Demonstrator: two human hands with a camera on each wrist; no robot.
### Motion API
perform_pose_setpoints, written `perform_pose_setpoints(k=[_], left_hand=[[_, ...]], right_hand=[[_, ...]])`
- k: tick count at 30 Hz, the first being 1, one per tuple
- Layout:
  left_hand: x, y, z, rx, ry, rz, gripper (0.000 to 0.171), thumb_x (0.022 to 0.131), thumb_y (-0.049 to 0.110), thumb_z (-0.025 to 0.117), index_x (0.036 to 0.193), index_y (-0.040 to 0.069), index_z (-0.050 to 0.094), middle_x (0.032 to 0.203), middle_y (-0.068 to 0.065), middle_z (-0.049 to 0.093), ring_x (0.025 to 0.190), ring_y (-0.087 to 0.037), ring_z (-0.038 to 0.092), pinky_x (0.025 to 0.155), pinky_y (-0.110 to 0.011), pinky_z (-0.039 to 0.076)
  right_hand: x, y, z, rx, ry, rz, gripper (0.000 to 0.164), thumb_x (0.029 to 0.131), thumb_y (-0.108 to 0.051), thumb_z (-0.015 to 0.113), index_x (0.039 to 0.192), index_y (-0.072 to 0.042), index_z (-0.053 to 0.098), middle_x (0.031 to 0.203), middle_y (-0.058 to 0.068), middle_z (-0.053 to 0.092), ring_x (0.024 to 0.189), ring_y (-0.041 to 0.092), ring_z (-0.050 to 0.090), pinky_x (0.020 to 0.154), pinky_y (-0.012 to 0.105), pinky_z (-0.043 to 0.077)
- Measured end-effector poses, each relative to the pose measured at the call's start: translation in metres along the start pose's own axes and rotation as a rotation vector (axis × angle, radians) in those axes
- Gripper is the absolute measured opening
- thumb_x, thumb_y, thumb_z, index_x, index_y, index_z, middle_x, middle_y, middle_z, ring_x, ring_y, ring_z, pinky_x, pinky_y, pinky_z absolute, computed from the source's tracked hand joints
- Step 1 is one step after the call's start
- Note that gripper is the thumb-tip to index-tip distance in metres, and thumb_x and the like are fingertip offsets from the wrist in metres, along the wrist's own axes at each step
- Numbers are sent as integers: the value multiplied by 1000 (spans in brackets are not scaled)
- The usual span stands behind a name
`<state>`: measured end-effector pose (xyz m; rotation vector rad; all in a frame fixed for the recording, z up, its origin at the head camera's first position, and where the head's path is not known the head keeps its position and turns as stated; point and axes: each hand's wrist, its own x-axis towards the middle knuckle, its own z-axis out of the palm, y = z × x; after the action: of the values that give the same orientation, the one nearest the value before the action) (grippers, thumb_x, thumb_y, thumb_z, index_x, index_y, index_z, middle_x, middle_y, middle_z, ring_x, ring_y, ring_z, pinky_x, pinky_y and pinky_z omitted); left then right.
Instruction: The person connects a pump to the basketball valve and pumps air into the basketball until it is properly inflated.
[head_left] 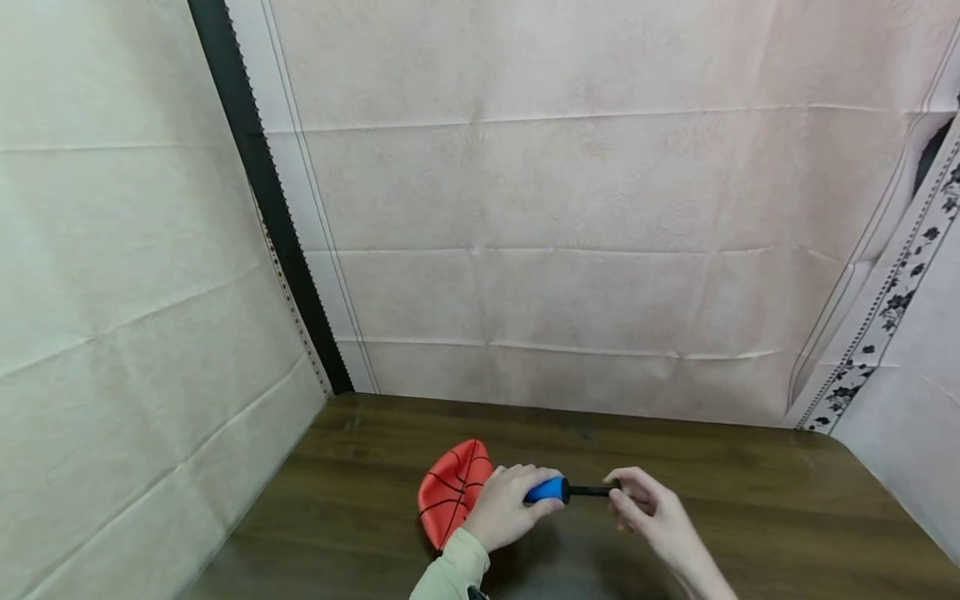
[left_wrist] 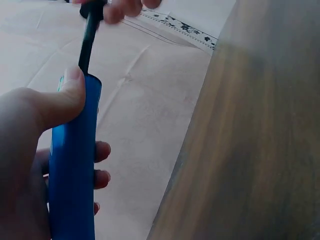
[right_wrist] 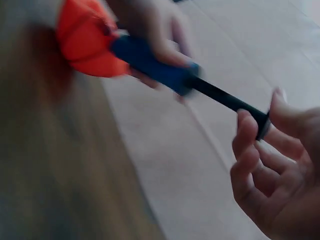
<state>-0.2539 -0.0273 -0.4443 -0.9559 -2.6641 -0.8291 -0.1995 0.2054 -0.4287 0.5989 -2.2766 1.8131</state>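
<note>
A blue hand-held ball pump (head_left: 546, 490) with a black rod (left_wrist: 89, 44) drawn out of one end is held between both hands. My left hand (head_left: 510, 504) grips the blue barrel, thumb lying along it near the rod end. At the far end of the rod, my right hand (head_left: 647, 510) holds the small black handle (right_wrist: 263, 126) with thumb and fingertips. A limp, dented red basketball (head_left: 454, 490) with black lines lies just beyond the left hand, close to the barrel's other end. The left hand hides part of both ball and barrel.
The dark brown wooden table (head_left: 360, 467) spreads beneath the hands. Pale creased cloth (head_left: 570, 192) hangs along its back edge, with more cloth (head_left: 135, 350) at the left side and a flower-bordered sheet (head_left: 892, 317) at the right.
</note>
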Motion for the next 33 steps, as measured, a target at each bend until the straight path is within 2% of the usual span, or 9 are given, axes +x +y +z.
perform_pose_setpoints(k=[3, 7, 11, 14, 17, 21, 24, 29, 33], left_hand=[[1, 3, 5, 50, 6, 12, 39, 94, 52, 54, 124, 30, 63, 106, 7, 69, 91, -9, 61, 75, -27, 41], [0, 5, 12, 67, 43, 36, 40, 94, 52, 53, 125, 29, 63, 104, 6, 69, 90, -9, 61, 74, -25, 41], [0, 3, 12, 11, 57, 44, 39, 93, 51, 55, 126, 31, 62, 106, 7, 69, 93, -8, 60, 77, -25, 41], [0, 0, 7, -29, 47, 42, 37, 93, 50, 56, 127, 34, 61, 105, 8, 69, 92, -7, 59, 79, -25, 40], [-1, -5, 2, -50, 51, 24, 37, 93, 50, 57, 127, 35, 61, 105, 8, 68, 94, -7, 58, 81, -27, 41], [-3, -13, -1, -103, 57, -28, 37, 92, 47, 59, 127, 35, 60, 111, 7, 68, 101, -12, 59, 85, -31, 41], [-3, -17, 0, -159, 45, -66, 38, 92, 46, 61, 128, 35, 60, 116, 5, 67, 106, -16, 59, 87, -34, 42], [-3, -21, 5, -210, 37, -96, 38, 92, 47, 61, 128, 33, 61, 121, 4, 67, 110, -18, 60, 89, -35, 42], [-4, -24, 9, -209, 28, -120, 40, 92, 49, 59, 128, 32, 61, 121, 4, 68, 107, -17, 61, 88, -35, 42]], right_hand=[[3, 7, 16, 43, -27, 69, 15, 100, -11, 50, 113, -11, 58, 76, -9, 60, 59, 7, 58, 48, 30, 46], [5, 11, 27, 93, -3, 235, 20, 101, -24, 51, 117, -12, 57, 78, -1, 59, 62, 13, 58, 53, 32, 49], [5, 8, 23, 125, -27, 276, 27, 100, -26, 53, 120, -8, 55, 80, 0, 59, 64, 13, 56, 57, 32, 49], [5, 2, 13, 87, -68, 221, 28, 100, -22, 53, 120, -1, 53, 79, -4, 60, 62, 9, 54, 57, 31, 48], [4, -6, 3, 54, -34, 224, 26, 99, -23, 56, 117, -4, 56, 78, -7, 62, 61, 6, 54, 57, 30, 49], [-2, -17, -13, 11, 17, 188, 23, 98, -21, 56, 115, -6, 58, 78, -6, 63, 59, 13, 53, 57, 30, 48], [-6, -22, -21, -28, 11, 128, 21, 99, -17, 55, 116, -5, 57, 79, -5, 63, 59, 19, 52, 56, 29, 47], [-6, -23, -22, -39, -4, 99, 17, 99, -14, 55, 114, -8, 57, 78, -9, 61, 58, 15, 51, 53, 29, 45], [-2, -14, -16, 3, -17, 6, 16, 99, -5, 51, 111, -14, 58, 73, -8, 56, 56, 14, 52, 48, 29, 43]])
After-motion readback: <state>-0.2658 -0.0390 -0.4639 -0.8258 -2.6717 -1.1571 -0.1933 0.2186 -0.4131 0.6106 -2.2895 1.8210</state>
